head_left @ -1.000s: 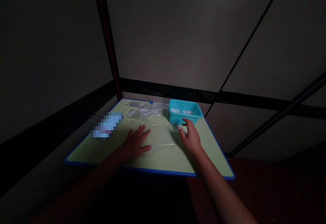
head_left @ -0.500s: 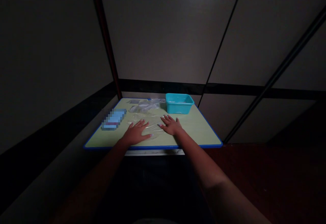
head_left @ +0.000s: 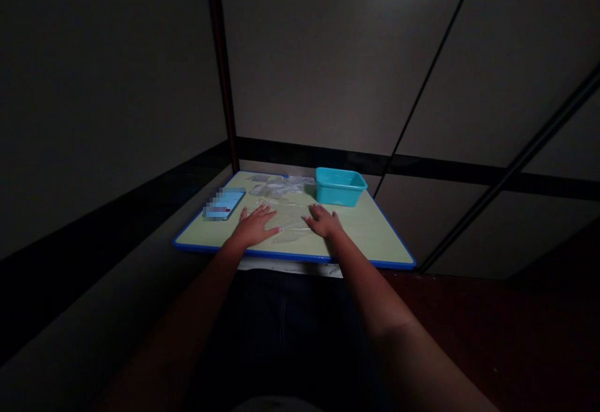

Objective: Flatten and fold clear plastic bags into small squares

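A clear plastic bag (head_left: 294, 227) lies spread on the pale yellow-green tabletop (head_left: 370, 237). My left hand (head_left: 255, 227) rests flat on its left side, fingers spread and thumb pointing inward. On the right side of the plastic, my right hand (head_left: 324, 221) lies palm down with its fingers outstretched. Neither hand grips anything. Behind the hands is a crumpled heap of more clear plastic bags (head_left: 279, 185); how many is hard to tell.
A turquoise plastic basket (head_left: 340, 196) stands at the back right of the table. To the left lies a phone (head_left: 225, 204) with a lit, blurred screen. The table has a blue edge (head_left: 290, 256), and panelled walls (head_left: 328, 74) rise behind and to the left.
The camera view has shifted, so the table appears slightly right and higher. My hands have moved slightly apart on the plastic, both still flat.
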A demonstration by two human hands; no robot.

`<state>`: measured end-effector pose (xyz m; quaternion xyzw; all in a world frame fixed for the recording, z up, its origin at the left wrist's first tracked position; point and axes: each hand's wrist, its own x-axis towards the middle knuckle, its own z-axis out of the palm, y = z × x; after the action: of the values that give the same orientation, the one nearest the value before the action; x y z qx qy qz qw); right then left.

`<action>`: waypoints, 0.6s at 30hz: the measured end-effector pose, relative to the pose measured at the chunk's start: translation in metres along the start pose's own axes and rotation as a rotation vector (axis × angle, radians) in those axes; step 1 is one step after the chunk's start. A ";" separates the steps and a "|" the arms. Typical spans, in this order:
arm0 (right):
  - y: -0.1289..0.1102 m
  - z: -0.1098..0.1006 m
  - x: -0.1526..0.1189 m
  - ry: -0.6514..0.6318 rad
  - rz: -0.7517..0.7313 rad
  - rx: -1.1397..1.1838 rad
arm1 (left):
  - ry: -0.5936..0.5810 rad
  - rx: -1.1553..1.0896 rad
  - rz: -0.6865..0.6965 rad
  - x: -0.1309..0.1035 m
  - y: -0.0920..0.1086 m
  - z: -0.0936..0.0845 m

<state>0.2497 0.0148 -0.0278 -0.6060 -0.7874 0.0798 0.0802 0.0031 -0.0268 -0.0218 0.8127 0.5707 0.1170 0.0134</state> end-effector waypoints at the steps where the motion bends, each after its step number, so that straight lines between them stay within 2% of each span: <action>1: 0.000 0.000 0.000 0.003 -0.001 -0.002 | 0.003 0.000 -0.001 0.000 -0.001 0.001; 5: -0.001 0.001 0.002 0.012 0.007 -0.006 | -0.016 0.027 -0.043 0.002 -0.003 0.004; 9: -0.001 0.003 0.004 0.024 0.016 0.000 | -0.009 0.047 -0.013 0.004 -0.005 0.006; 13: 0.000 0.004 0.004 0.031 0.013 0.005 | 0.047 0.039 0.016 0.002 -0.006 0.008; 18: 0.000 0.003 0.004 0.035 0.018 -0.006 | 0.173 -0.029 0.039 0.001 -0.009 0.011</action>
<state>0.2479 0.0182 -0.0309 -0.6147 -0.7806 0.0675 0.0912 -0.0024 -0.0213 -0.0333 0.8103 0.5519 0.1953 -0.0266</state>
